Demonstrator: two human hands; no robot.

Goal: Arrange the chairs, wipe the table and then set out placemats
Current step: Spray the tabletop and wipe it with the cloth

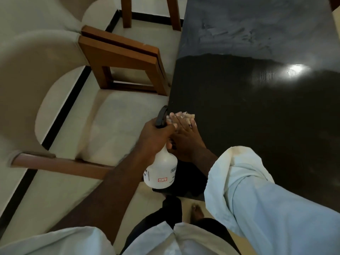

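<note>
A dark table (257, 111) fills the right side, with smeared wet streaks on its far part. My left hand (156, 137) grips the neck of a white spray bottle (162, 168) with a black trigger head, held just off the table's left edge. My right hand (185, 137) lies flat with straight fingers on a small pale cloth (185, 115) pressed to the table near that edge. Two cushioned wooden chairs (117, 57) stand side by side to the left of the table.
Wooden legs of another chair (127, 13) stand at the top, by the table's far left corner. The floor (77, 190) is pale tile with black border lines. My bare foot (196, 212) shows below the table's near edge.
</note>
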